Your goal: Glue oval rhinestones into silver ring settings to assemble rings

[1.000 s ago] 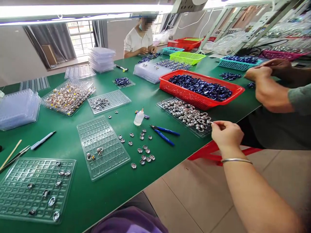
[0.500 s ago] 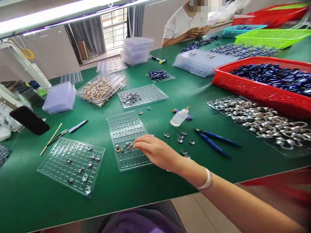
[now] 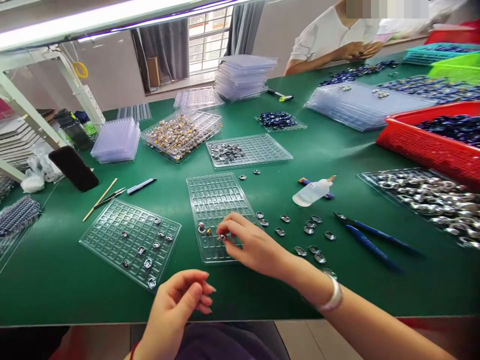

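My right hand (image 3: 253, 244) reaches over the lower part of the middle clear tray (image 3: 219, 200), its thumb and fingers closed round a small metallic piece (image 3: 222, 237). Beside those fingertips a small ring-like piece (image 3: 201, 227) and a yellowish one (image 3: 208, 231) lie in the tray. Near the table's front edge my left hand (image 3: 180, 305) hovers with curled, parted fingers and nothing visible in them. The left clear tray (image 3: 131, 237), just beyond it, carries several shiny oval pieces. More oval pieces (image 3: 309, 230) lie loose on the green table right of my right hand.
Blue-handled pliers (image 3: 369, 242), a white bottle (image 3: 313, 192) and a tray of silver rings (image 3: 423, 200) are on the right. A red basket (image 3: 420, 145) stands behind. Tweezers (image 3: 109, 197) and a phone (image 3: 73, 167) are at left. A person (image 3: 333, 37) sits across the table.
My left hand has come into view at the bottom. My right hand's fingers have closed on a small piece in the tray. The view has shifted, so the table things appear further right.
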